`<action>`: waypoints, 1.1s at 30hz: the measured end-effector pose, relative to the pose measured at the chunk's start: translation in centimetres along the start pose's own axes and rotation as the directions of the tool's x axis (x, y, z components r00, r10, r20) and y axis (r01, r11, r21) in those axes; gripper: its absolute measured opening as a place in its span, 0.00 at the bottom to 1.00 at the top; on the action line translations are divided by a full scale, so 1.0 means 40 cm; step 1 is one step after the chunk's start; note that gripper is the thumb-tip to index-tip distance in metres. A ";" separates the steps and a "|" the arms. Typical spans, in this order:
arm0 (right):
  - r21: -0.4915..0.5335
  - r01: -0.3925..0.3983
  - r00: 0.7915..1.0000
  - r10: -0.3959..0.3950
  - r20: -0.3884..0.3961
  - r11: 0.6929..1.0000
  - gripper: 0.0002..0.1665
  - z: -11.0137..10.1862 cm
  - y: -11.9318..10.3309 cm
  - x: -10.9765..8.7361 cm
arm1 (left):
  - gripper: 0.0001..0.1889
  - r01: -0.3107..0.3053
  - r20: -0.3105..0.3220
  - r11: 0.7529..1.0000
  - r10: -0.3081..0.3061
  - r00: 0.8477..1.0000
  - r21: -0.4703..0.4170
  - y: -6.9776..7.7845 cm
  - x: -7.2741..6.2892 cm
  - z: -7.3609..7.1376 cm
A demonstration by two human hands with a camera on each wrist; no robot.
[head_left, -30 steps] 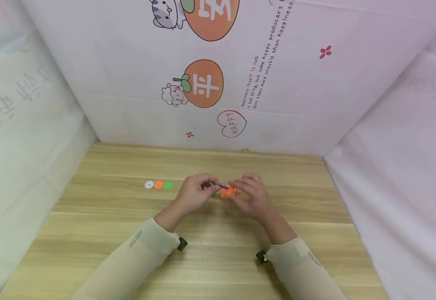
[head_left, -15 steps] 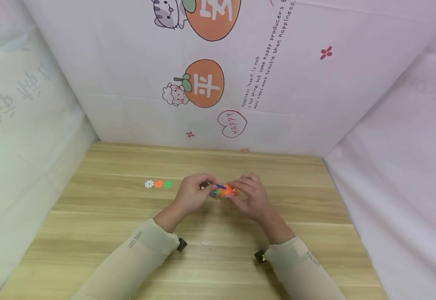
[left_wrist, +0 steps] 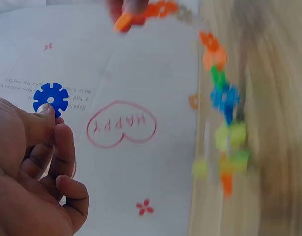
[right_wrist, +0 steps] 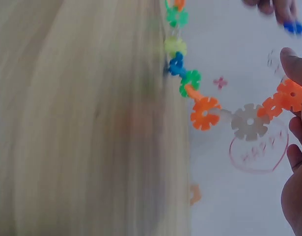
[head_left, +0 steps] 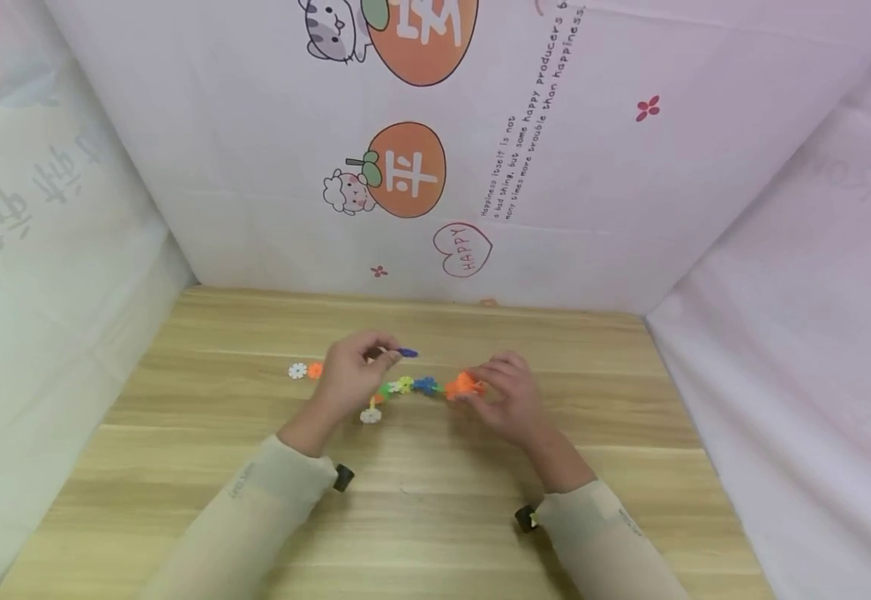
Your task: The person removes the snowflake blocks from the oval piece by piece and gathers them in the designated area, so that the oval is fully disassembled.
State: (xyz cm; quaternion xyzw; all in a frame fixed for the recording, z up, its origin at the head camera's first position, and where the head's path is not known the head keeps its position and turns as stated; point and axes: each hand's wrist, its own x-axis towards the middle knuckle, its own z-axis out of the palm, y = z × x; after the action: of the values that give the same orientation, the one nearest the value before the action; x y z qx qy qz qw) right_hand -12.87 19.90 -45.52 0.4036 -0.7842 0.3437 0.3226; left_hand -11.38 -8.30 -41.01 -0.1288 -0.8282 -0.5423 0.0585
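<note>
Between thumb and index finger, my left hand pinches a blue notched snowflake disc, raised above the table. My right hand grips an orange snowflake disc, the end piece of a chain of interlocked discs in orange, white, green, blue and yellow. In the head view the chain runs left from the right hand, and a white disc shows at its far end. A gap separates the blue disc from the chain.
On the wooden table, a loose white disc and a loose orange disc lie left of the left hand. A printed white cloth wall rises behind the table's back edge, with more cloth at both sides.
My left hand has moved left with the blue disc, away from the orange end. More of the chain shows now. The loose green disc is now hidden. My right hand has barely shifted.
</note>
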 end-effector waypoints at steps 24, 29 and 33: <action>0.005 0.011 1.000 -0.011 -0.017 1.000 0.19 -0.027 0.011 -0.015 | 0.08 0.229 -0.169 0.956 -0.199 0.965 0.185 -0.147 -0.030 -0.187; 0.001 0.015 1.000 -0.015 -0.020 1.000 0.19 -0.031 0.009 -0.012 | 0.11 0.280 -0.211 0.932 -0.233 0.949 0.230 -0.190 -0.037 -0.230; -0.001 0.011 1.000 -0.011 -0.024 1.000 0.19 -0.035 0.010 -0.007 | 0.13 0.325 -0.236 0.912 -0.268 0.934 0.251 -0.222 -0.041 -0.265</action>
State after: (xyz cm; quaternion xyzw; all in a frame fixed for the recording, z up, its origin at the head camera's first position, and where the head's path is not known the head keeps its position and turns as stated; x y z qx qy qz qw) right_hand -12.76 21.30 -45.08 0.4036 -0.7782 0.3462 0.3342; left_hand -12.73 -21.59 -44.94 0.0627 -0.8977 -0.4297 0.0746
